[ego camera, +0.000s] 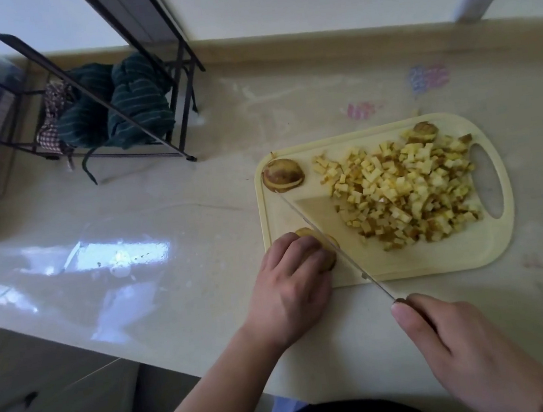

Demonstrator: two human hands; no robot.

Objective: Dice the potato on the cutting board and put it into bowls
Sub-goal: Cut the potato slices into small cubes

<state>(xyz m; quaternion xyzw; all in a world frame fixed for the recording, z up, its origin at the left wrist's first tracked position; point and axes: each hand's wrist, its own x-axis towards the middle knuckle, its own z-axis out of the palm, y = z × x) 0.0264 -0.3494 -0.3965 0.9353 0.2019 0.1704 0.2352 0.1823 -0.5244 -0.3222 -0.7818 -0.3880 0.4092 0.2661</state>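
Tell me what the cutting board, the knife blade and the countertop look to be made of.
Cutting board: probably plastic, pale yellow, matte, with a moulded handle slot and rounded corners.
Knife blade: likely steel; thin, flat, greyish, dully reflective.
Countertop: polished stone or a stone-look composite, beige, glossy; it mirrors the window light sharply. Which one, I cannot tell.

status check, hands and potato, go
Left hand holds potato piece on board. Right hand grips knife. Dice pile on board. No bowls in view.
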